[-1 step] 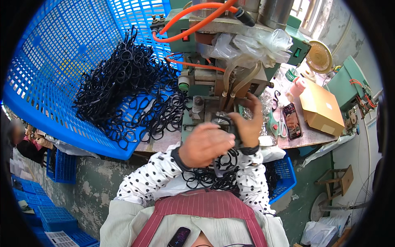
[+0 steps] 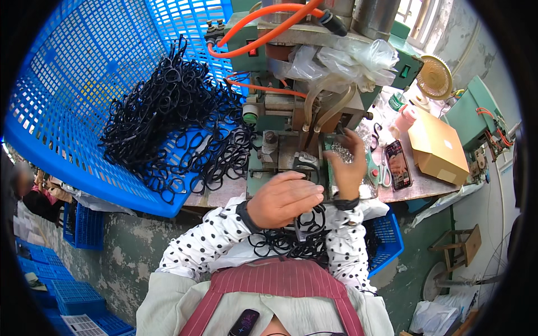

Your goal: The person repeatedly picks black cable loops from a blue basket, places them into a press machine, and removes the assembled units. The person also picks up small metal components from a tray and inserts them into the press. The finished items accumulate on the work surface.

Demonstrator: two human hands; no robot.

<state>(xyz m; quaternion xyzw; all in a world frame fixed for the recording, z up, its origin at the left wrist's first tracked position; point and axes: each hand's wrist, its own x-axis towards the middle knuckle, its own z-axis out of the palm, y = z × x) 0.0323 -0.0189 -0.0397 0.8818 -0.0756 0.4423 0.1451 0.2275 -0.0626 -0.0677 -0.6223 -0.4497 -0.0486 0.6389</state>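
Observation:
A black eyeglass frame point(image 2: 306, 163) sits at the work spot of a green and metal bench press point(image 2: 280, 148), its lower part hidden by my left hand. My left hand point(image 2: 287, 197) is just in front of it, fingers stretched out, thumb apart; no grip on the frame shows. My right hand point(image 2: 348, 171) is raised at the press's right side, thumb and fingers curved apart. Nothing shows between them, though a tiny piece could be hidden. Small shiny metal parts point(image 2: 343, 152) lie behind those fingers. More black frames point(image 2: 274, 242) rest in my lap.
A big blue basket point(image 2: 84, 179) at left holds a tangled heap of black frames point(image 2: 162, 106). Orange hoses point(image 2: 263, 42) cross above the press. To the right are scissors point(image 2: 384, 175), a phone point(image 2: 398, 165), a pink bottle point(image 2: 404, 119) and a cardboard box point(image 2: 440, 147).
My right hand has drawn right and slightly down, away from the eyeglass frame at the press. My left hand has shifted slightly down, showing more of the frame.

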